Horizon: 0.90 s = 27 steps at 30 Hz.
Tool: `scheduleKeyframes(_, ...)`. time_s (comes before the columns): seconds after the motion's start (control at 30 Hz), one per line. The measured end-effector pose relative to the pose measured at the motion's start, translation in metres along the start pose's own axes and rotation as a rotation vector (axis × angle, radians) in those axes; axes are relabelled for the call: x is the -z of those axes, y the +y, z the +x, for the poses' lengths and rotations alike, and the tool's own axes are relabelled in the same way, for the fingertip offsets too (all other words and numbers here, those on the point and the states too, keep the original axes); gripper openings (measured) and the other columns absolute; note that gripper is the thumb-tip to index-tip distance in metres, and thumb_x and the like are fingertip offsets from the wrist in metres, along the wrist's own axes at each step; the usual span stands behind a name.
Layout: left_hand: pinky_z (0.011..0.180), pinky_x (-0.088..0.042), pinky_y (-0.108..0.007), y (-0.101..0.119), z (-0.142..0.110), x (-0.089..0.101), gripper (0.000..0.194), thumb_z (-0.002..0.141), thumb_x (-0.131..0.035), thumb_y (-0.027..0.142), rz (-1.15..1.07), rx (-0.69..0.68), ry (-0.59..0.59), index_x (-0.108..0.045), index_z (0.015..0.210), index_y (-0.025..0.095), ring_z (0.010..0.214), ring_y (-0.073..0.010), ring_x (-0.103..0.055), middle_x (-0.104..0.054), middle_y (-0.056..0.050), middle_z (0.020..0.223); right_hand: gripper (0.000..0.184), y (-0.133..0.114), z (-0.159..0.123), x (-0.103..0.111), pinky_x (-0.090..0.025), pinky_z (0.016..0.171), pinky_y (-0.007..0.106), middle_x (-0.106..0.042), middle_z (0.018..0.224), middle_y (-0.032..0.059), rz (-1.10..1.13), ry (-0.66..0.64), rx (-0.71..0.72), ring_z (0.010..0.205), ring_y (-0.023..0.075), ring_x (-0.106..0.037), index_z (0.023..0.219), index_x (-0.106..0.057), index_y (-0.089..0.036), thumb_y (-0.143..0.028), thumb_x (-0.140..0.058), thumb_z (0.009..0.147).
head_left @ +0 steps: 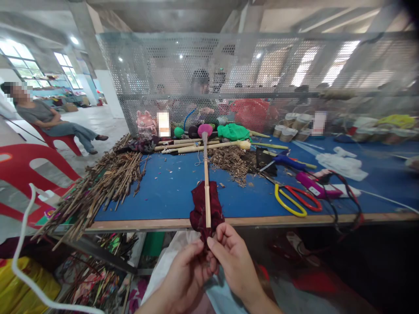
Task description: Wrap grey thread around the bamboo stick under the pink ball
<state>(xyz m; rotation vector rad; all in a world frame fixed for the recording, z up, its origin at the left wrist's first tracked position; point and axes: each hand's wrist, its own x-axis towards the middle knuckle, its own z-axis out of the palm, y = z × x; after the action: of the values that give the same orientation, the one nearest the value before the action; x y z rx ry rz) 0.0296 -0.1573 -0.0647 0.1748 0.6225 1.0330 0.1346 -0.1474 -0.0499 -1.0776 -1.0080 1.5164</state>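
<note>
A piece of dark red cloth (216, 204) hangs over the front edge of the table. My left hand (191, 267) and my right hand (236, 255) come together just below that edge, both closed on the near end of the cloth. The right thumb and fingers pinch it, while the left fingers curl beneath, partly hidden. On top of the cloth lies a pale wooden stick (207, 203), pointing away from me, its near end just short of my fingers. A pink round head (205, 129) caps the far end of the stick.
Thin brown twigs (114, 185) are piled at the left, some jutting past the table edge. Scissors with yellow and red handles (290, 207) and a purple device (316, 185) with cords lie right. Wood chips (234, 161) spread behind. A perforated screen (196, 65) stands at the back.
</note>
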Motion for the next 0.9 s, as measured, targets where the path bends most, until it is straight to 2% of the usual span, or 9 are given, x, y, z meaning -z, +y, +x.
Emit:
scheduleKeyframes(0.1,0.052,-0.040,-0.022,-0.002,0.001,0.000,0.014,0.072,-0.068,0.029,0.144,-0.117,-0.019,-0.065,0.073,0.015,0.049,-0.0093,-0.050,-0.059,-0.001,0.061,0.040,0.000,-0.001,-0.002,-0.032,0.036,0.016,-0.045,0.043,-0.0089,-0.033,0.003,0.013,0.033,0.0060,-0.041,0.068,-0.032,-0.021,-0.046,-0.063,0.073)
scheduleKeyframes(0.2,0.051,-0.039,-0.021,-0.002,0.004,0.003,0.015,0.068,-0.073,0.029,0.219,-0.211,0.090,-0.064,0.071,0.017,0.049,-0.0086,-0.051,-0.060,0.001,0.061,0.034,0.002,-0.002,0.002,-0.032,0.036,0.016,-0.044,0.046,-0.0080,-0.132,0.007,0.073,0.036,0.0063,-0.042,0.069,-0.035,-0.021,-0.044,-0.058,0.078)
scheduleKeyframes(0.27,0.052,-0.039,-0.019,-0.001,0.005,0.005,0.019,0.064,-0.075,0.029,0.244,-0.277,0.174,-0.065,0.074,0.016,0.052,-0.0073,-0.052,-0.062,0.001,0.064,0.021,0.003,-0.001,0.009,-0.037,0.040,0.017,-0.049,0.054,-0.0052,-0.291,-0.034,0.223,0.042,0.0075,-0.047,0.077,-0.044,-0.019,-0.037,-0.055,0.082)
scheduleKeyframes(0.33,0.051,-0.039,-0.016,0.002,0.005,0.007,0.024,0.061,-0.078,0.030,0.274,-0.316,0.223,-0.066,0.074,0.014,0.052,-0.0057,-0.051,-0.062,0.001,0.063,0.010,0.001,0.000,0.018,-0.043,0.051,0.019,-0.057,0.066,-0.0011,-0.503,-0.115,0.449,0.055,0.0096,-0.054,0.090,-0.054,-0.019,-0.028,-0.052,0.085)
scheduleKeyframes(0.43,0.047,-0.038,-0.015,0.007,0.001,0.006,0.029,0.057,-0.080,0.034,0.294,-0.323,0.249,-0.066,0.069,0.012,0.047,-0.0042,-0.048,-0.058,0.003,0.055,0.018,-0.006,0.007,0.032,-0.045,0.062,0.021,-0.062,0.076,0.0022,-0.752,-0.242,0.696,0.067,0.0111,-0.058,0.098,-0.060,-0.020,-0.018,-0.046,0.088)
scheduleKeyframes(0.6,0.046,-0.041,-0.014,0.014,-0.004,0.006,0.033,0.051,-0.082,0.033,0.244,-0.291,0.289,-0.067,0.071,0.011,0.046,-0.0027,-0.048,-0.057,0.003,0.057,0.020,-0.016,0.023,0.040,-0.044,0.063,0.021,-0.064,0.079,0.0044,-0.910,-0.413,0.830,0.070,0.0117,-0.058,0.102,-0.061,-0.018,-0.016,-0.046,0.088)
scheduleKeyframes(0.77,0.048,-0.043,-0.014,0.015,-0.003,0.009,0.028,0.057,-0.080,0.033,0.311,-0.312,0.265,-0.067,0.071,0.012,0.048,-0.0029,-0.050,-0.059,0.002,0.061,0.023,-0.015,0.032,0.039,-0.044,0.062,0.022,-0.065,0.083,0.0063,-1.024,-0.457,0.967,0.072,0.0128,-0.059,0.107,-0.058,-0.017,-0.014,-0.044,0.088)
scheduleKeyframes(0.9,0.048,-0.043,-0.014,0.013,-0.002,0.010,0.026,0.060,-0.078,0.032,0.354,-0.315,0.239,-0.070,0.074,0.013,0.049,-0.0040,-0.053,-0.062,0.000,0.063,0.023,-0.014,0.036,0.037,-0.044,0.057,0.022,-0.064,0.077,0.0056,-1.059,-0.468,1.072,0.067,0.0128,-0.059,0.107,-0.056,-0.017,-0.014,-0.042,0.089)
